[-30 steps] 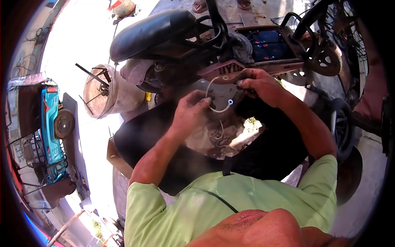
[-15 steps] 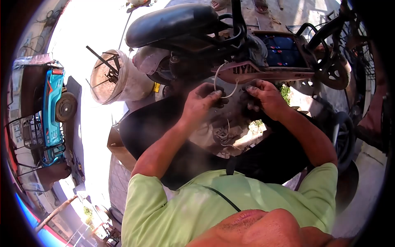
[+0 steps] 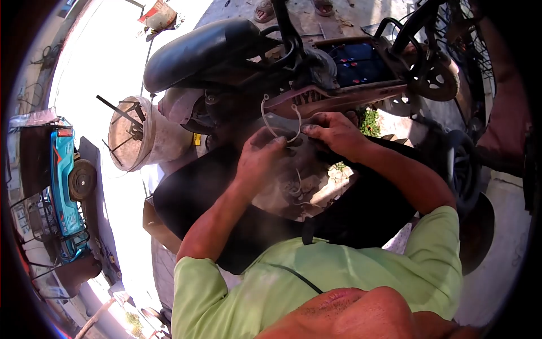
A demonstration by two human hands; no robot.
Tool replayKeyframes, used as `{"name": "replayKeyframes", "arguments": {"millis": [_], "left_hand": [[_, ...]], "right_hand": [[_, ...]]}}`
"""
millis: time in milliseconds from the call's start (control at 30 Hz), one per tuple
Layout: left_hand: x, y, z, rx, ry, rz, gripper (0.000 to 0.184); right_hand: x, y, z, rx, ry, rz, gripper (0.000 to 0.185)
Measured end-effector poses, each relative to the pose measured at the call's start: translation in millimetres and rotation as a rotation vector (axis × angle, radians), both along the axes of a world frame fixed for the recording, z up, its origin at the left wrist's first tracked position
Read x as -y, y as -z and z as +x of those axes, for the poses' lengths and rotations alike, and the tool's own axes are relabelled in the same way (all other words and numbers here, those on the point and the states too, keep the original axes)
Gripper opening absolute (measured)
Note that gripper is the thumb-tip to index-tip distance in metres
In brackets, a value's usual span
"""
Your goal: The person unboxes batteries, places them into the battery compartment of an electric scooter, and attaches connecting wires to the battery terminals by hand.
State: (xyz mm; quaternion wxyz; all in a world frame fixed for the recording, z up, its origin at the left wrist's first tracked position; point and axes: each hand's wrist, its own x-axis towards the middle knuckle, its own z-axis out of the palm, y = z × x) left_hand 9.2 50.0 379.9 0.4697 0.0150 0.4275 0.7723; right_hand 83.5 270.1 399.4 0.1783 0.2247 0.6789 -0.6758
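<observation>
A short white wire point(image 3: 269, 125) bends into a U with both ends up, and small loop-like tips show at those ends. My left hand point(image 3: 261, 152) pinches its lower bend between thumb and fingers. Close by on the right, my right hand point(image 3: 334, 134) has its thumb and fingers drawn together beside the wire's right side. Whether those fingertips grip the wire or something small is not clear. Just beyond both hands stands an electric scooter point(image 3: 344, 97) with a black seat point(image 3: 200, 53) and an uncovered battery bay point(image 3: 361, 63).
A dirty white bucket point(image 3: 169, 141) holding thin metal bars stands left of the scooter. Another bucket point(image 3: 158, 14) is farther back. At far left is a blue three-wheeled vehicle point(image 3: 66, 186). A black wheel point(image 3: 466, 164) is on the right, and a person's sandalled feet point(image 3: 264, 11) appear beyond the seat.
My right hand has come closer to my left hand and the wire. The wire's U has turned more upright. The view has shifted, so the scooter and bucket sit farther left.
</observation>
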Motion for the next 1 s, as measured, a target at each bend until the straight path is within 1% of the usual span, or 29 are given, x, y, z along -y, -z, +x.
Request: {"name": "replayKeyframes", "arguments": {"millis": [33, 133, 233, 333, 400, 433, 467, 533, 567, 633, 667, 733, 767, 800, 833, 867, 900, 933, 967, 1000], "left_hand": [[-1.1, 0.7, 1.1, -0.001, -0.008, -0.005, 0.032], [-5.5, 1.9, 5.1, -0.041, 0.008, 0.015, 0.033], [-15.7, -9.7, 3.1, -0.168, 0.039, -0.107, 0.033], [-23.2, -9.8, -2.8, -0.369, 0.069, -0.244, 0.03], [-25.9, -17.2, -9.8, -0.446, 0.098, -0.355, 0.028], [-28.5, -21.1, -13.0, -0.478, 0.119, -0.408, 0.028], [-32.2, -22.7, -18.3, -0.532, 0.163, -0.39, 0.027], [-43.2, -26.0, -35.6, -0.64, 0.241, -0.353, 0.025], [-51.5, -30.7, -44.3, -0.656, 0.302, -0.357, 0.026], [-76.5, -27.7, -65.4, -1.094, 0.342, -0.375, 0.028], [-90.2, -24.1, -76.6, -1.312, 0.365, -0.381, 0.03], [-121.0, -18.5, -96.5, -1.404, 0.412, -0.426, 0.032], [-136.1, -6.6, -106.8, -1.444, 0.441, -0.445, 0.034], [-149.0, 21.1, -117.6, -1.708, 0.284, -0.342, 0.036], [-162.3, 26.9, -124.9, -1.577, 0.368, -0.384, 0.036], [-176.1, 33.2, -129.4, -1.658, 0.352, -0.337, 0.037], [-186.8, 39.9, -130.9, -1.625, 0.318, -0.313, 0.036], [-199.2, 42.3, -133.8, -1.597, 0.282, -0.285, 0.034], [-214.0, 28.3, -139.5, -1.405, 0.463, -0.352, 0.04], [-221.5, 27.3, -135.8, -1.629, 0.371, -0.277, 0.02]], "right_hand": [[0.6, 0.1, 0.1, 0.007, -0.004, -0.015, 0.024], [4.9, -0.4, 1.6, -0.109, 0.038, -0.123, 0.023], [-10.1, 10.0, -0.9, -0.262, 0.003, 0.032, 0.021], [-56.6, -7.1, -13.8, -0.25, -0.235, 0.316, 0.021], [-94.4, -12.2, -21.5, -0.362, -0.193, 0.461, 0.024], [-113.2, -23.6, -25.6, -0.336, -0.18, 0.551, 0.027], [-133.2, -33.9, -30.2, -0.308, -0.172, 0.642, 0.029], [-178.4, -32.5, -38.9, -0.288, -0.121, 0.892, 0.035], [-198.9, -28.2, -42.6, -0.285, -0.106, 0.949, 0.037], [-234.4, -13.4, -48.3, -0.276, -0.079, 1.059, 0.039], [-246.6, -2.9, -50.5, -0.28, -0.048, 1.058, 0.04], [-270.8, 22.6, -52.6, -0.278, 0.016, 1.055, 0.043], [-288.1, 40.7, -53.7, -0.346, -0.005, 1.103, 0.039], [-299.3, 49.8, -56.8, -0.195, 0.016, 1.072, 0.04], [-310.4, 53.3, -59.0, -0.034, 0.035, 1.034, 0.042], [-328.2, 79.4, -56.8, -0.188, 0.064, 1.009, 0.04], [-345.4, 105.1, -54.9, -0.34, 0.08, 0.982, 0.039], [-334.5, 104.4, -54.0, -0.263, 0.118, 0.999, 0.034], [-310.9, 84.9, -63.2, -0.186, 0.153, 1.017, 0.03], [-300.7, 76.4, -68.4, -0.107, 0.182, 1.031, 0.026]]}}
